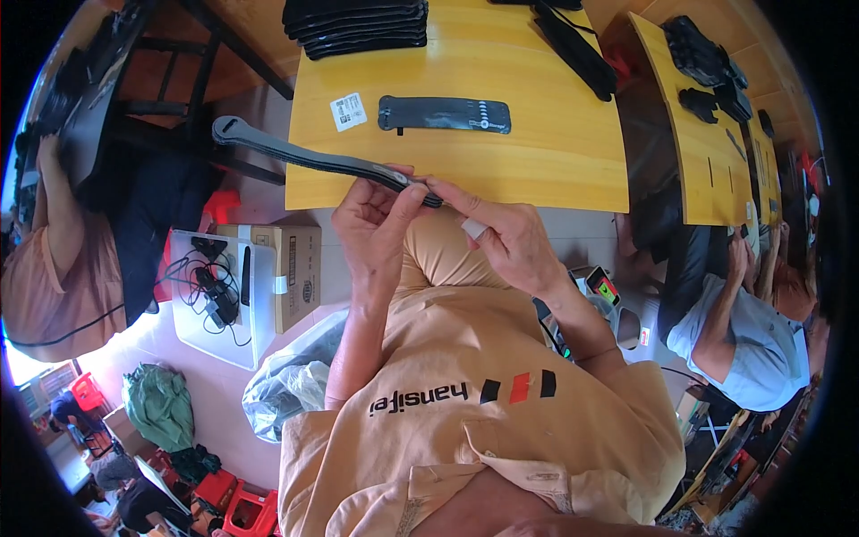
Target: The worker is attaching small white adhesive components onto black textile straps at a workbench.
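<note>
Leftward extends the dark strap (pixel 304 157) the left hand (pixel 374 224) grips, its end touching the right hand (pixel 517 243), whose grip is unclear.

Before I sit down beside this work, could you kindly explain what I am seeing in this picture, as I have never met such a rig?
Gladly. There is no machine here: a person works with two bare hands. The single picture comes from the left of two wide fisheye cameras worn on the head, looking down, so straight edges bend and the tan short-sleeved shirt shows below.

The left hand has a long, dark grey bundle of layered strips in its grip. The right hand is at the bundle's right end; whether it pinches it is hard to tell.

On the yellow wooden table lie a small white printed label, a flat, glossy black strip and a stack of flat black pieces.
</note>
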